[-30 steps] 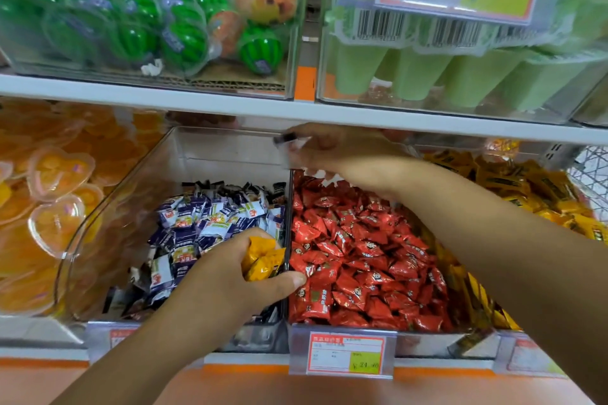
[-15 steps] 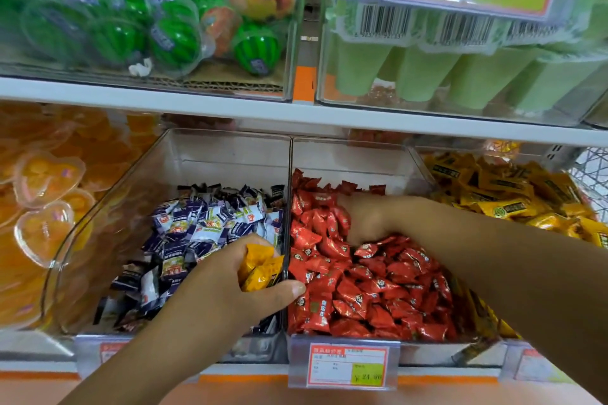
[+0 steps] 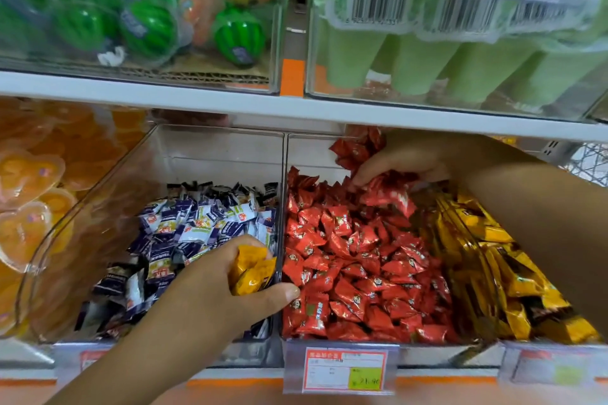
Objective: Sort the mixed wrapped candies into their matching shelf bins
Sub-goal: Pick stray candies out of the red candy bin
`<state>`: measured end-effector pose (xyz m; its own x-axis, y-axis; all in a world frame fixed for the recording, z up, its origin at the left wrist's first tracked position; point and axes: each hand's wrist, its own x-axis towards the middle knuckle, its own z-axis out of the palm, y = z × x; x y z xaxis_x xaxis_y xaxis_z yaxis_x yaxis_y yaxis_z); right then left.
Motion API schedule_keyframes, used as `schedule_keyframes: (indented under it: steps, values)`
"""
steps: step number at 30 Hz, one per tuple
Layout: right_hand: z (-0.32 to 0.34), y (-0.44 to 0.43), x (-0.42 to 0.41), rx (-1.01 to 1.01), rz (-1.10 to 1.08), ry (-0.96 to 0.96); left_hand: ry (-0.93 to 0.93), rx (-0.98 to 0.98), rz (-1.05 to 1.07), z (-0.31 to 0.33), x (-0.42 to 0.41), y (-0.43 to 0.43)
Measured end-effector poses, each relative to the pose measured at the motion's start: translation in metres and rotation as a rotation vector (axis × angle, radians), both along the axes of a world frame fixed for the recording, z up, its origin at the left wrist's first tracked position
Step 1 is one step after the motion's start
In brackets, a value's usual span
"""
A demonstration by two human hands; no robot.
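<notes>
While my left hand (image 3: 210, 286) sits at front of blue-and-white candy bin (image 3: 214, 154), its fingers curl round few yellow wrapped candies (image 3: 251, 268), right by divider. My right hand (image 3: 404, 158) at back of red candy bin (image 3: 309, 154), gripping bunch of red candies (image 3: 385, 191) raised above pile. Yellow candy stock (image 3: 513, 279) in next bin right, under my right forearm.

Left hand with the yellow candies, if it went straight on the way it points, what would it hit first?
Probably the clear wall between the bins, then the red candies beyond. The left hand, gripping yellow candies, points up and right; depth is unclear, its thumb may reach over that wall.
</notes>
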<state>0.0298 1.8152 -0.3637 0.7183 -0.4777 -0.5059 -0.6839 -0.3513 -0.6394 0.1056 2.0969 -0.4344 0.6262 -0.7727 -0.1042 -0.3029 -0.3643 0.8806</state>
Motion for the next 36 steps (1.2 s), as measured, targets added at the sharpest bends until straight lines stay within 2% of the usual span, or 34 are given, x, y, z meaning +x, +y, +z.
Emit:
schedule_keyframes:
  steps: [3, 4, 7, 11, 17, 20, 23, 28, 31, 36]
  values:
    - [-0.002, 0.003, 0.003, 0.086, 0.129, -0.072, -0.031, 0.012, 0.013, 0.0, -0.001, -0.001]
    - [-0.004, 0.0, 0.004, 0.033, 0.15, -0.093, -0.045, 0.021, 0.012, -0.001, -0.001, -0.001]
    - [-0.005, -0.005, 0.011, -0.292, 0.186, -0.072, -0.052, 0.032, 0.02, -0.001, -0.001, -0.001]
    - [-0.01, 0.007, 0.032, -0.478, 0.341, -0.033, -0.032, 0.032, 0.009, -0.001, 0.0, -0.001]
    - [-0.043, 0.034, 0.065, -0.378, 0.52, 0.131, -0.028, 0.028, 0.018, -0.001, 0.0, -0.003]
    - [-0.057, 0.036, 0.071, -0.459, 0.582, 0.171, -0.017, 0.02, 0.024, 0.0, -0.001, -0.002]
    - [-0.049, 0.029, 0.06, -0.551, 0.694, 0.318, -0.015, 0.017, 0.026, 0.0, -0.001, -0.001]
    - [-0.021, -0.006, 0.019, -0.644, 0.683, 0.319, -0.027, 0.014, 0.029, 0.001, -0.002, 0.0]
    - [-0.009, -0.016, 0.006, -0.624, 0.654, 0.328, -0.029, 0.018, 0.028, 0.001, -0.002, 0.0]
    - [-0.011, -0.003, 0.022, -0.653, 0.506, 0.057, -0.003, 0.029, 0.033, 0.003, -0.003, -0.001]
